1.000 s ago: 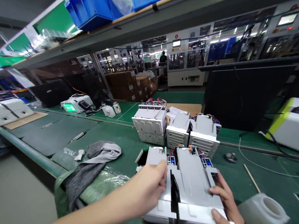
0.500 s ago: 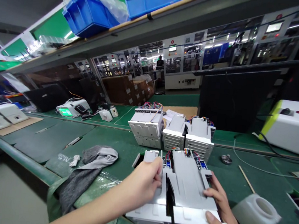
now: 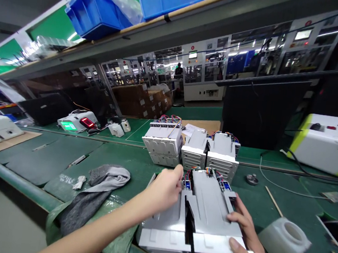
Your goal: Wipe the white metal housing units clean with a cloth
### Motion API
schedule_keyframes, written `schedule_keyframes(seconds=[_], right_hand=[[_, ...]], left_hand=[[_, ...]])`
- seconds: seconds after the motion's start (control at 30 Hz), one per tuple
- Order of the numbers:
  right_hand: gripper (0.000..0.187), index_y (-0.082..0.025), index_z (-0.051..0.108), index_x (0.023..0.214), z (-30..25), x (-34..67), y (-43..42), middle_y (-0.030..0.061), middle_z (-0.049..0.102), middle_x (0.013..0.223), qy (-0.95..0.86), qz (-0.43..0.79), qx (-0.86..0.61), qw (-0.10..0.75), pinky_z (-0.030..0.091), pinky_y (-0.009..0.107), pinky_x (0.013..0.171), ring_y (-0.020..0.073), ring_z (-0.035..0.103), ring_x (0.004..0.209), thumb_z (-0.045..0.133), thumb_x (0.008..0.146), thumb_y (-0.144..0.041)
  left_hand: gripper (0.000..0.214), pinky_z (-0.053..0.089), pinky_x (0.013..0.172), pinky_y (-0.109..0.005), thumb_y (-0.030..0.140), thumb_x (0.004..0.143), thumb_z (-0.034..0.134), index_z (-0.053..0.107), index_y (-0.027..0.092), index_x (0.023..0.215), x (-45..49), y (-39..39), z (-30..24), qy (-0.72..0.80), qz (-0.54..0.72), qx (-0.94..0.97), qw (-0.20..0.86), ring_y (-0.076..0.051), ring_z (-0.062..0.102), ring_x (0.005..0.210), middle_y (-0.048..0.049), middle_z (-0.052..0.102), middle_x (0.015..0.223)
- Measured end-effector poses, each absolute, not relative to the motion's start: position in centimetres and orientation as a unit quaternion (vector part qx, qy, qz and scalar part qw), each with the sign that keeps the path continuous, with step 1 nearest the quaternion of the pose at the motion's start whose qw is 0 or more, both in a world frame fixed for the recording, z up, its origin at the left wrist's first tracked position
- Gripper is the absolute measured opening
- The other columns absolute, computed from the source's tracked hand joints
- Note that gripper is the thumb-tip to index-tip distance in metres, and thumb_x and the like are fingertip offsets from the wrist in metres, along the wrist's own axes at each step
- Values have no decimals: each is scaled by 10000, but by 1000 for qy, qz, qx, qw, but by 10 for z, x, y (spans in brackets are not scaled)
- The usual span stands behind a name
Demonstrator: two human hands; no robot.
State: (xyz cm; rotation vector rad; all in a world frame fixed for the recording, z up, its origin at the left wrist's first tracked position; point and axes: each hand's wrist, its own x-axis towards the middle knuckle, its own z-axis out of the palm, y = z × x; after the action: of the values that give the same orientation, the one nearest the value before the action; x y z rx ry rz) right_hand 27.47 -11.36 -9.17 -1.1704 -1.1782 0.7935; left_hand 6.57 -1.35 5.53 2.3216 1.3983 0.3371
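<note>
Two long grey plastic housings lie side by side on the green mat in front of me, with coloured wires at their far ends. My left hand [image 3: 164, 188] is closed over the far end of the left housing [image 3: 166, 227]. Along the right edge of the right housing [image 3: 211, 209] my right hand [image 3: 244, 239] grips, thumb on its near top face. Three more white housings [image 3: 193, 149] stand just behind them.
A grey cloth [image 3: 99, 185] lies to the left. A translucent plastic roll [image 3: 284, 239] and a wooden stick [image 3: 274, 202] lie to the right. A black monitor [image 3: 264, 112] and a white-and-yellow box [image 3: 327, 143] stand behind. Blue bins [image 3: 93, 10] sit on the shelf overhead.
My left hand has slid from the middle of the left housing toward its far end. My right hand has stayed on the right housing's edge.
</note>
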Motion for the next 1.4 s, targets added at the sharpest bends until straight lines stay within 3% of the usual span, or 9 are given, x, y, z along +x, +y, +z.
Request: schedule_keyframes(seconds=[0.2, 0.4, 0.77, 0.9, 1.17, 1.4], right_hand=[[332, -295, 599, 1103, -108, 286, -109, 33, 267, 1590, -552, 316, -503, 585, 479, 455, 967, 386, 307, 1419, 596, 819, -467], [324, -292, 561, 1098, -92, 273, -114, 25, 231, 1598, -511, 341, -505, 606, 330, 494, 1096, 364, 226, 1454, 553, 841, -490], [334, -299, 597, 1102, -108, 285, -109, 31, 294, 1581, -553, 286, -511, 593, 508, 448, 949, 380, 365, 1393, 580, 828, -490], [305, -316, 605, 1092, -108, 288, -109, 15, 291, 1583, -575, 281, -501, 582, 512, 451, 948, 376, 387, 1381, 585, 833, -477], [311, -336, 570, 1111, -107, 280, -111, -7, 238, 1598, -542, 309, -510, 592, 403, 512, 1051, 370, 256, 1445, 549, 849, -502], [302, -335, 561, 1150, -119, 292, -107, 1, 227, 1605, -601, 282, -487, 568, 502, 432, 958, 365, 326, 1418, 555, 865, -435]], left_hand=[[396, 263, 534, -236, -43, 694, 504, 244, 254, 728, 69, -9, 59, 502, 117, 835, 196, -137, 488, 567, 61, 471, 586], [395, 260, 538, -244, -63, 680, 490, 261, 254, 735, 71, -3, 58, 512, 114, 832, 180, -150, 504, 576, 47, 484, 592], [377, 278, 543, -244, -45, 695, 499, 268, 252, 732, 69, -2, 58, 509, 105, 834, 184, -154, 524, 594, 42, 502, 606], [379, 265, 528, -240, -38, 701, 500, 257, 252, 724, 68, -4, 56, 501, 100, 839, 188, -147, 514, 578, 44, 502, 608], [369, 247, 531, -258, -42, 694, 496, 268, 248, 707, 69, -3, 57, 499, 92, 846, 164, -155, 499, 589, 38, 469, 609], [332, 276, 548, -261, -47, 693, 501, 340, 239, 740, 73, 5, 56, 522, 87, 835, 147, -183, 569, 641, 13, 524, 634]])
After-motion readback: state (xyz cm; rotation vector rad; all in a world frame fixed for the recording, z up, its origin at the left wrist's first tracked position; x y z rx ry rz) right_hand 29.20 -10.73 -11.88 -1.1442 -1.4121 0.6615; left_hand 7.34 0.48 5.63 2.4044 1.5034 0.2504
